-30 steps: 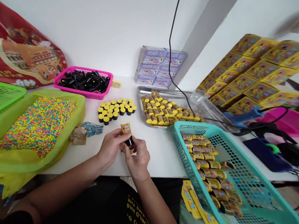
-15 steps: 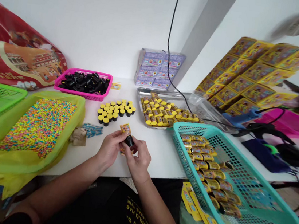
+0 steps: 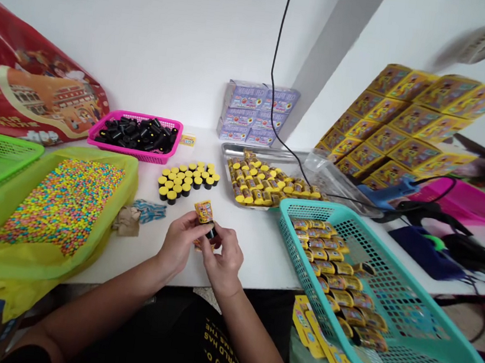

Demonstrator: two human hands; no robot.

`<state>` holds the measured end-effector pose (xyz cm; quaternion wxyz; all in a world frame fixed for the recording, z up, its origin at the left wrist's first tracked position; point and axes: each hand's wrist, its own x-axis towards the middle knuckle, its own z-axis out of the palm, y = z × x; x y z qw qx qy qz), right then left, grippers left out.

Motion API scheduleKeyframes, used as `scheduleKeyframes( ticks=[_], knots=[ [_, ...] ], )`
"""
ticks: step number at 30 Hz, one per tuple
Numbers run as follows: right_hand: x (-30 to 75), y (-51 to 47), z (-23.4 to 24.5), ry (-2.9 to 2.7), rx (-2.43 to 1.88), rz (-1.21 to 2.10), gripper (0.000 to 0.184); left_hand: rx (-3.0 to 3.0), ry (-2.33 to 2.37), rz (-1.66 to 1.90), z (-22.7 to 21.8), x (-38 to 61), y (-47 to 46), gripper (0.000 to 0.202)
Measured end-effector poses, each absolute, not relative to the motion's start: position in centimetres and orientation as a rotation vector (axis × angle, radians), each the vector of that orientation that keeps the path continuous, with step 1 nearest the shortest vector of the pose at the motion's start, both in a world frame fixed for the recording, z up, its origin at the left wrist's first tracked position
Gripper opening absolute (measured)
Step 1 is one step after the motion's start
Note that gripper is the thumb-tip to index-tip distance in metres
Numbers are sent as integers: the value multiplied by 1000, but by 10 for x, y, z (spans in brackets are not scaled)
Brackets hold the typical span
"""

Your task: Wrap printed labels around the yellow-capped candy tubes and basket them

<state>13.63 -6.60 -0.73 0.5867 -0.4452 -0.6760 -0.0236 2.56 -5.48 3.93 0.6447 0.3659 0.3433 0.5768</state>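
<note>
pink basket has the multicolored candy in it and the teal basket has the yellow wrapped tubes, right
No: the head view shows black tubes in the pink basket; the candy lies on yellow-green plastic. The teal basket is right.

White desk point(image 3: 260, 249), technical layout: beyond the fingers point(image 3: 220, 244), yellow-capped black cylinders point(image 3: 186, 181) stand grouped; left of the fingers lie crumpled brown paper point(image 3: 127, 221) and blue wrappers point(image 3: 147, 211).

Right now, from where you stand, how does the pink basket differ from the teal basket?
The pink basket sits flat on the table, while the teal basket is tilted. The pink one holds loosely heaped black cylinders, and the teal one holds yellow-wrapped rolls in rough rows. The pink basket also looks smaller than the teal one from here. Both are rectangular plastic mesh baskets.
</note>
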Motion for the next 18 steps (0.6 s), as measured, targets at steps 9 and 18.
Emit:
scheduleKeyframes(
  ticks=[9,18],
  knots=[
    [134,-70,-7,-1477,-1055,-32,32,978,744,1302,38,29,-64,26],
    [132,-71,-7,-1457,-1032,-80,32,1190,798,1325,38,30,-65,20]
  ],
)
